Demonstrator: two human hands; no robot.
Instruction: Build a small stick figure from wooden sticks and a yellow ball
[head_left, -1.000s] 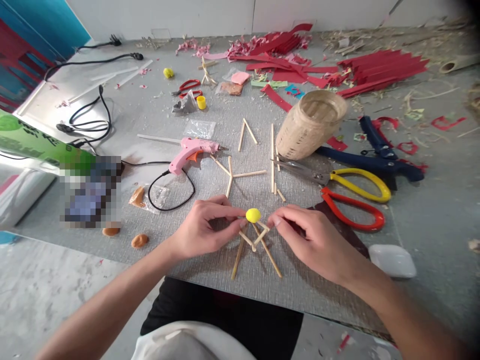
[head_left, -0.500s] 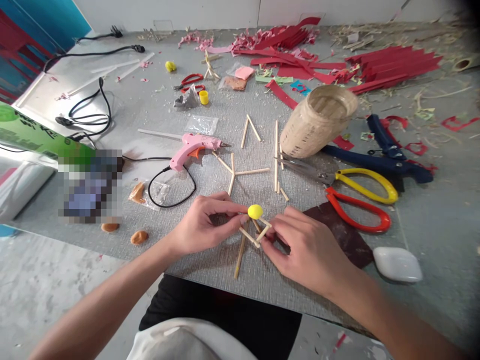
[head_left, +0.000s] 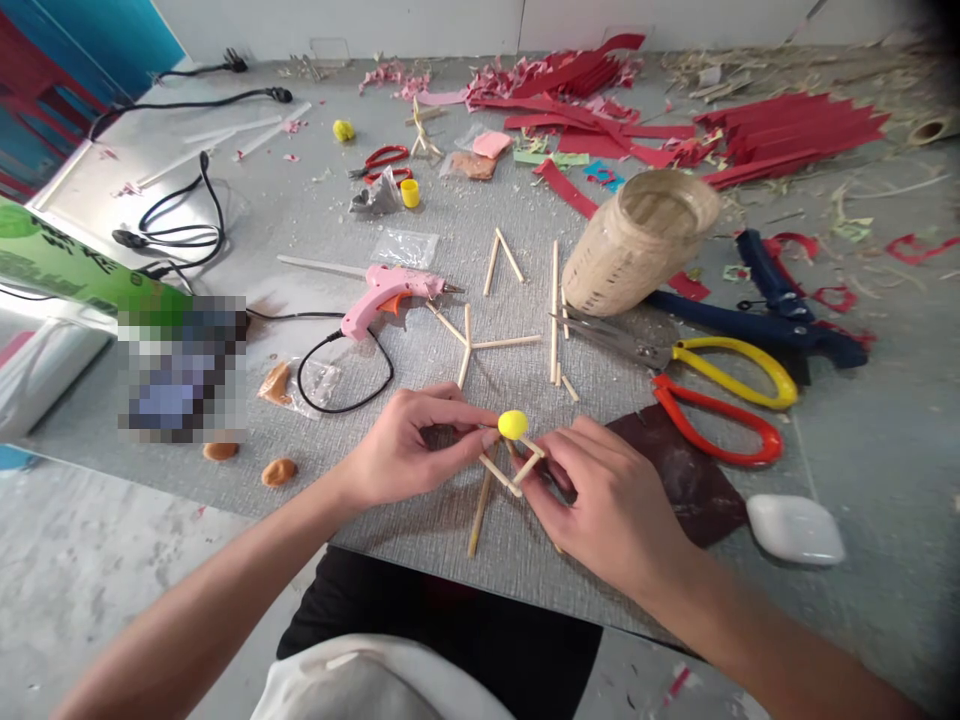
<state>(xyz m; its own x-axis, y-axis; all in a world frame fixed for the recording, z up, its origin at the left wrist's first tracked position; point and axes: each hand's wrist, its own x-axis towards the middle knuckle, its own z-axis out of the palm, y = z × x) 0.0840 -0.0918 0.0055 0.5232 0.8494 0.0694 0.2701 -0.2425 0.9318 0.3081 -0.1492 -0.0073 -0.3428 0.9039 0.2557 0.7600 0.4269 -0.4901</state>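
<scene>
The person's left hand reaches in from the lower left, thumb and forefinger pressed together on a small stick frame of thin pale wooden sticks, gripping it just left of the round yellow ball that sits on its top. The right hand comes in from the lower right with its fingertips closed on the frame's right side, pinching one of the short cross sticks; the rest of its fingers curl over the frame's right leg and hide it. The stick frame stands near the front edge of the grey textured table, directly before the person, its long left leg slanting down onto the surface.

Just beyond the hands lies a flat star of glued wooden sticks, with loose sticks beside it. A pink hot glue gun lies on its side to the left of these, its black cable looping toward the person. To the right, a woven bamboo basket lies tipped over, and near it are large scissors with one yellow and one red handle. A dark brown sheet lies under the right wrist's far side, and a smooth white oval object rests just right of it. Red paper strips are heaped along the far edge.
</scene>
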